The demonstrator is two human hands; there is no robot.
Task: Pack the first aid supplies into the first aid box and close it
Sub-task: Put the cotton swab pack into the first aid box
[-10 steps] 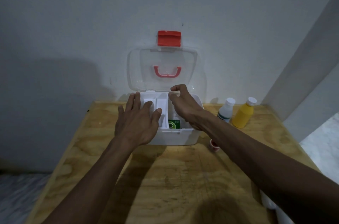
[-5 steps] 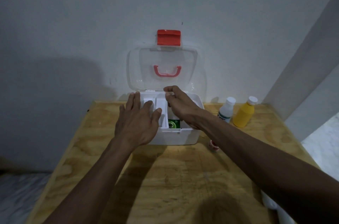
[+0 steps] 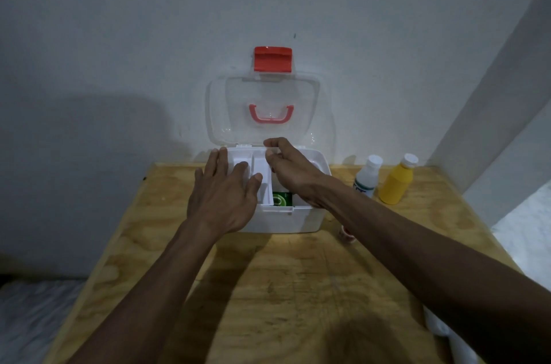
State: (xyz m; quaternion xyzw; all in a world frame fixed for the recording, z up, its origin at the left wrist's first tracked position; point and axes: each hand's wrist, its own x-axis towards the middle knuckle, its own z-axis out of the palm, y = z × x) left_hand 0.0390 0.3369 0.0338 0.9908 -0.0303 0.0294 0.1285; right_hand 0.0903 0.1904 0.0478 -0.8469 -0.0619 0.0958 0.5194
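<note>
A white first aid box (image 3: 292, 219) stands open at the back of the wooden table, its clear lid (image 3: 265, 108) with red latch and pink handle leaning on the wall. A white divided tray (image 3: 262, 174) sits in the box's left half. My left hand (image 3: 222, 195) lies flat, fingers spread, on the tray's left part. My right hand (image 3: 290, 168) pinches the tray's far right edge. A green packet (image 3: 281, 199) shows in the box below the tray. The right half of the box is hidden by my right hand.
A white bottle (image 3: 367, 175) and a yellow bottle (image 3: 398, 180) stand to the right of the box by the wall. A small red and white item (image 3: 347, 234) peeks from under my right forearm. The table (image 3: 283, 289) ends at left and right.
My right hand moved left from the box's back right rim to the tray's far edge and closed its fingers on it. The left hand stayed on the tray.
</note>
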